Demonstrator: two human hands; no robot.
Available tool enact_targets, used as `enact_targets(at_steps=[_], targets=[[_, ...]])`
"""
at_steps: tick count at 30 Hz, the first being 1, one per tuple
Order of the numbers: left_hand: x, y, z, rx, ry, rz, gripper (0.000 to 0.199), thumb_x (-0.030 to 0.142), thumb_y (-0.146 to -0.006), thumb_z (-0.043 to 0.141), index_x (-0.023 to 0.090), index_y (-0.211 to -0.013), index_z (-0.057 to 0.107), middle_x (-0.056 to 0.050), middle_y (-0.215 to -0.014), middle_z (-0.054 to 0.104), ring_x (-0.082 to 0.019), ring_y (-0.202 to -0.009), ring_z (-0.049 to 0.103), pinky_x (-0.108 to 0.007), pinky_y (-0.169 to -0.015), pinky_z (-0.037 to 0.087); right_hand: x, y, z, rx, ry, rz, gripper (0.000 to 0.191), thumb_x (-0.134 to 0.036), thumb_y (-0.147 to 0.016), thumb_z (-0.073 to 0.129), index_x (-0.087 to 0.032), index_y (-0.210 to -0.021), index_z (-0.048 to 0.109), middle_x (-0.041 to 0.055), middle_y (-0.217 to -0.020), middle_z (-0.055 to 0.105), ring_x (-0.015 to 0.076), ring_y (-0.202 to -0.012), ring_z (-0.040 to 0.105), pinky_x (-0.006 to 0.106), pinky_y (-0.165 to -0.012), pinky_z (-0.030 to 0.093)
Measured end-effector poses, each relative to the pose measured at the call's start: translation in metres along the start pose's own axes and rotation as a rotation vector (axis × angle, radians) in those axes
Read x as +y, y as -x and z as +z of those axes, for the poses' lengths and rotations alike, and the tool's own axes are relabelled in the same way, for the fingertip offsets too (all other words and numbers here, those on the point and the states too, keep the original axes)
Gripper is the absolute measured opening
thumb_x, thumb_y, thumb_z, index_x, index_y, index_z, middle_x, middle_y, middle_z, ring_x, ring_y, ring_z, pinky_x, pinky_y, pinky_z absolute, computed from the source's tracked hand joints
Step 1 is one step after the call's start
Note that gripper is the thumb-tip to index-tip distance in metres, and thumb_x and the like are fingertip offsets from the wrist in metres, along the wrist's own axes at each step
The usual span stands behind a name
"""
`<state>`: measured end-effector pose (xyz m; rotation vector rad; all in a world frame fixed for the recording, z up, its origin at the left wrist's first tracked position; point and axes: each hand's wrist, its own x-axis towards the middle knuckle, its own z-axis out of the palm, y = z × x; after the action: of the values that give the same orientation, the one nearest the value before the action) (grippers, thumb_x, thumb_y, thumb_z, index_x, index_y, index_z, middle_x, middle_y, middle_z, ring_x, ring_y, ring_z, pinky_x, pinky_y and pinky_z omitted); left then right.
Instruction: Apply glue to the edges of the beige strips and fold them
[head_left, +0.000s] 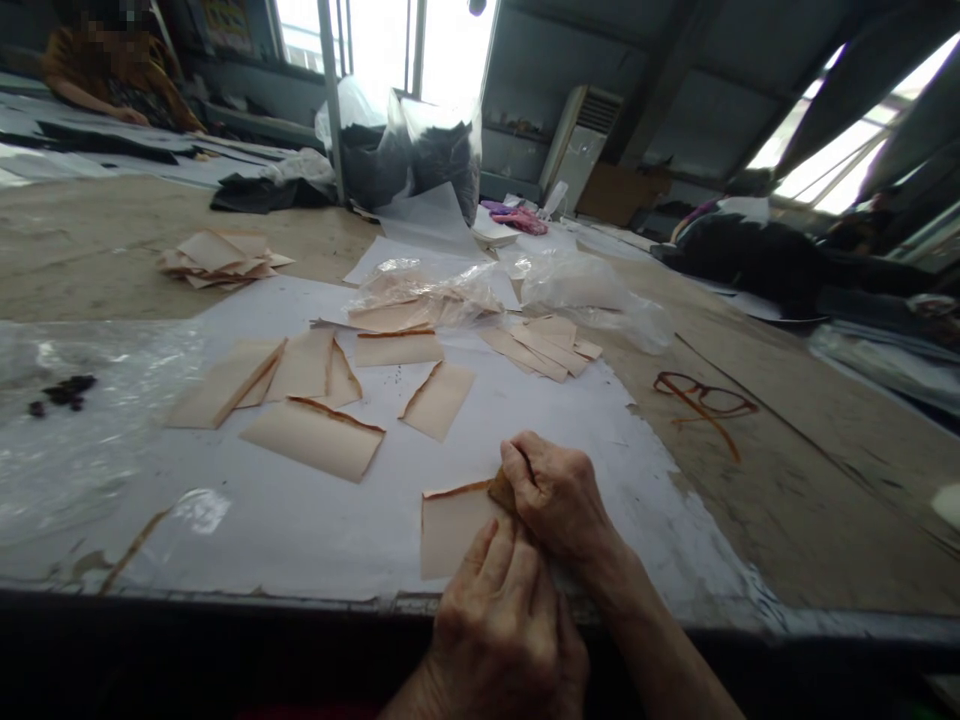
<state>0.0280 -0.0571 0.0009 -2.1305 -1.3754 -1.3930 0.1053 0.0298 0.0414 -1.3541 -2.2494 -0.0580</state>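
A beige rectangular piece [454, 535] lies near the table's front edge, with a brown strip along its far edge. My left hand [499, 600] rests on it, fingers stretched out and pressing it flat. My right hand [559, 490] is closed on a small brown block [501, 492], which touches the piece's far edge. My fingers hide much of the block and the piece's right side. Similar beige pieces with brown edges lie beyond, among them one piece [315, 438] to the left and a smaller one [439, 400] farther away.
White paper [337, 540] covers the tabletop here. Stacks of beige pieces [217, 255] lie at the back left and others [544, 348] to the right. Clear plastic [97, 450] is at left, eyeglasses [705, 395] at right. A person [120, 80] sits at the far left.
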Motion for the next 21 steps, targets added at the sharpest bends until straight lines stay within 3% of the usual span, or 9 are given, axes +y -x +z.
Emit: enact_targets(at_steps=[8,15,18,21], targets=[[0.003,0.002,0.008,0.078,0.004,-0.03,0.026,0.007,-0.061,0.049,0.005,-0.083,0.063,-0.013,-0.081,0.062,-0.025,-0.09,0.057,-0.035,-0.085,0.047,-0.007,-0.015,0.017,0.017,0.203,-0.017,0.028,-0.024,-0.084,0.035,-0.015,-0.065,0.053,0.0025,-0.059,0.057,0.0105,-0.049,0.048,0.024,-0.05,0.024],[0.002,0.003,0.006,0.057,0.011,-0.027,0.025,0.008,-0.063,0.048,0.006,-0.083,0.063,-0.011,-0.078,0.062,-0.024,-0.087,0.058,-0.035,-0.084,0.047,-0.011,-0.024,0.026,0.103,0.198,0.248,0.029,-0.026,-0.085,0.034,-0.012,-0.071,0.055,0.006,-0.06,0.059,0.013,-0.049,0.05,0.024,-0.047,0.024],[0.001,0.004,0.005,0.023,-0.021,-0.009,0.031,0.011,-0.065,0.048,0.005,-0.093,0.061,-0.013,-0.088,0.063,-0.025,-0.092,0.057,-0.035,-0.085,0.047,-0.007,-0.025,0.02,0.169,0.094,0.391,0.031,-0.029,-0.086,0.033,-0.013,-0.072,0.055,0.0049,-0.057,0.058,0.0131,-0.049,0.049,0.023,-0.049,0.027],[0.0,0.004,0.003,0.007,-0.036,0.008,0.033,0.013,-0.067,0.05,0.003,-0.096,0.06,-0.014,-0.092,0.062,-0.026,-0.093,0.056,-0.036,-0.084,0.048,-0.005,-0.019,0.009,0.218,-0.051,0.426,0.033,-0.033,-0.086,0.032,-0.016,-0.068,0.054,0.0015,-0.052,0.055,0.0121,-0.047,0.047,0.022,-0.049,0.029]])
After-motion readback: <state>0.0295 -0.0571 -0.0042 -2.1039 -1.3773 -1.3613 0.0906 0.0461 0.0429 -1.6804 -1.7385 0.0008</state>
